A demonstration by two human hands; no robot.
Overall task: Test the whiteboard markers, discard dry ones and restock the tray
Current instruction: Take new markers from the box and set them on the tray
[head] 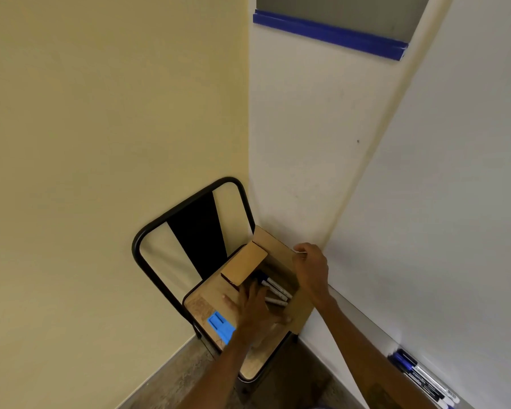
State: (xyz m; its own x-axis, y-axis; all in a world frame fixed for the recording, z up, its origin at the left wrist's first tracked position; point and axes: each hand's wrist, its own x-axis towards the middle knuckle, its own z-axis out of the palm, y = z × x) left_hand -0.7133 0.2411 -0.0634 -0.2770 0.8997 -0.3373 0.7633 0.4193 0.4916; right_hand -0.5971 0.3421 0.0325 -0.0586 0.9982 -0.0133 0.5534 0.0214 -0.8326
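An open cardboard box (pixel 278 249) sits on a chair seat in the room's corner. Inside it lie several white markers with blue caps (pixel 276 289). My left hand (pixel 252 308) reaches into the box, fingers spread over its left side, beside the markers; I cannot tell if it touches one. My right hand (pixel 310 268) pinches the box's right flap at its top edge and holds it back. At the lower right, the whiteboard tray (pixel 375 329) carries several markers (pixel 422 376) lying side by side.
The chair (pixel 171 261) has a black metal frame and a wooden seat, pushed against the yellow wall. A blue eraser (pixel 220 324) lies on the seat, left of my left wrist. The whiteboard (pixel 443 202) fills the right side.
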